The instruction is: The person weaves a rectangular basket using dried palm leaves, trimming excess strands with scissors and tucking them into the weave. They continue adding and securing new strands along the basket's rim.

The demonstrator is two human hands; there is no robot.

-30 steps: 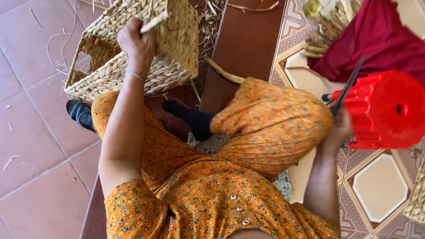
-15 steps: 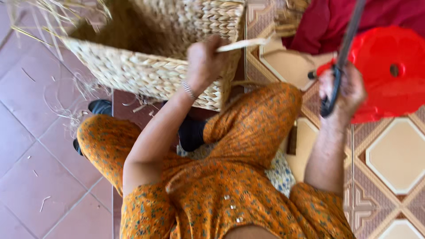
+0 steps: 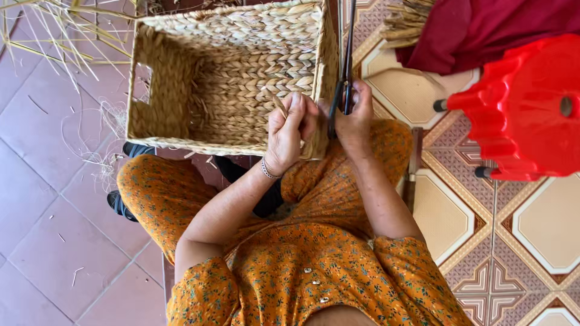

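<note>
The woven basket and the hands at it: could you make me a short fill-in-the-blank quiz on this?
1. The right hand holds a pair of dark ____.
2. The left hand pinches a strand at the rim of the woven ____.
3. The plastic stool is coloured ____.

Missing words: scissors; basket; red.

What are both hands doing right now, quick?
Left hand: closed, pinching a straw strand at the woven basket rim.
Right hand: closed on dark scissors.
</note>
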